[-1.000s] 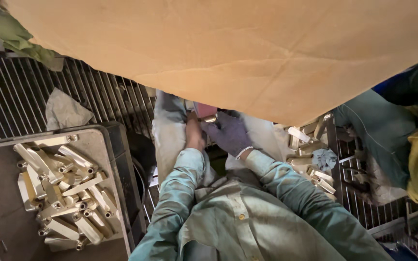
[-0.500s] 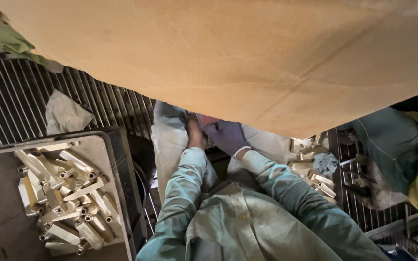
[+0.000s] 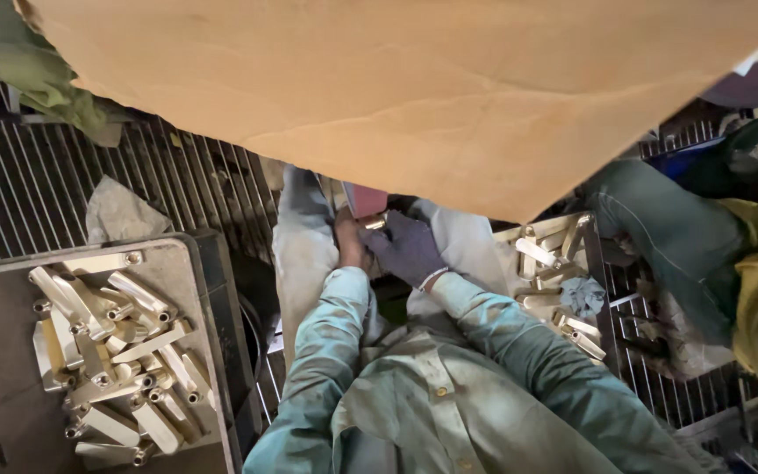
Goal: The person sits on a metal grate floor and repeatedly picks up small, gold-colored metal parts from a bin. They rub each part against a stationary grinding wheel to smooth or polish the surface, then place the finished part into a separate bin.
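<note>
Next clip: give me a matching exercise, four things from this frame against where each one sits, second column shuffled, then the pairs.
Things:
1. grey tray of brass pieces
2. cardboard sheet
3. right hand, in a dark glove
4. crumpled grey cloth

Places:
A. top of the frame, over the hands
B. lower left
C. centre, at a small brass piece
D. on the metal grating, just above the tray

Pairs: 1-B, 2-A, 3-C, 4-D
</note>
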